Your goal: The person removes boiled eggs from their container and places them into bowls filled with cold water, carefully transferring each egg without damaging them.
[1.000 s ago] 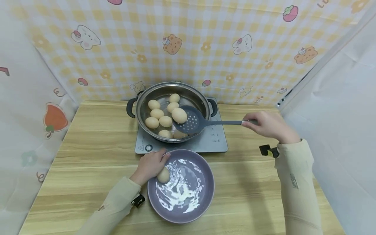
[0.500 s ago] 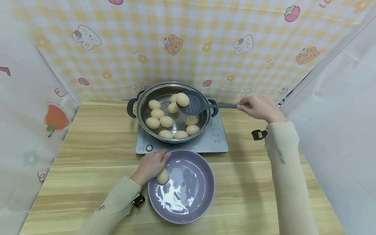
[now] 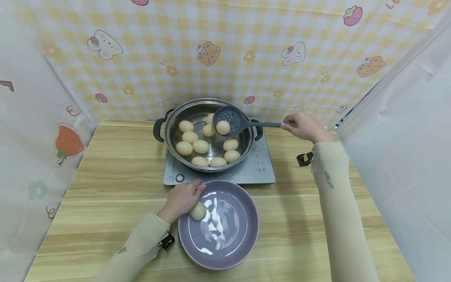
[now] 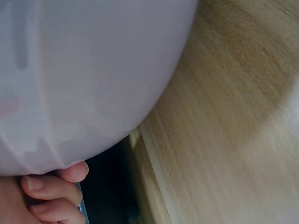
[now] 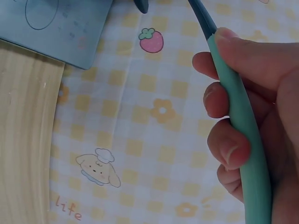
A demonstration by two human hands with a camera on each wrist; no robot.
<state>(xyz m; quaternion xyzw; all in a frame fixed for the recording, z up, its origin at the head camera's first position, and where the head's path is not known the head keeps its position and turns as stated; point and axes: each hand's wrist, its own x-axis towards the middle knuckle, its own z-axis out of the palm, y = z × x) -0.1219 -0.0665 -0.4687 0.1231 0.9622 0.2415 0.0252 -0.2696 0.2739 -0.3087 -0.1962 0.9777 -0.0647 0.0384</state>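
Note:
My right hand (image 3: pixel 304 126) grips the handle of a grey slotted skimmer (image 3: pixel 238 113); in the right wrist view, fingers (image 5: pixel 229 144) curl around its green grip (image 5: pixel 254 158). The skimmer's head is over the right side of a steel pot (image 3: pixel 170 135), with one egg (image 3: pixel 223 127) at its lower left edge. Several light brown eggs (image 3: pixel 201 146) sit in the pot's water. My left hand (image 3: pixel 182 198) holds the upper left rim of a purple plate (image 3: pixel 243 223), next to an egg (image 3: pixel 198 210) lying in it. The left wrist view shows the plate's underside (image 4: pixel 107 79) and curled fingertips (image 4: pixel 51 186).
Beneath the pot is a grey induction cooker (image 3: pixel 264 172). Dark handles (image 3: pixel 158 130) stick out on both sides of the pot. Behind the wooden table (image 3: pixel 123 168) hangs a checked cloth (image 3: pixel 229 78), with white sheets (image 3: pixel 405 149) at the sides.
My right hand has moved up and left with the skimmer, whose head shifted toward the pot's back. The egg on it moved right, then down. My left hand stays at the plate.

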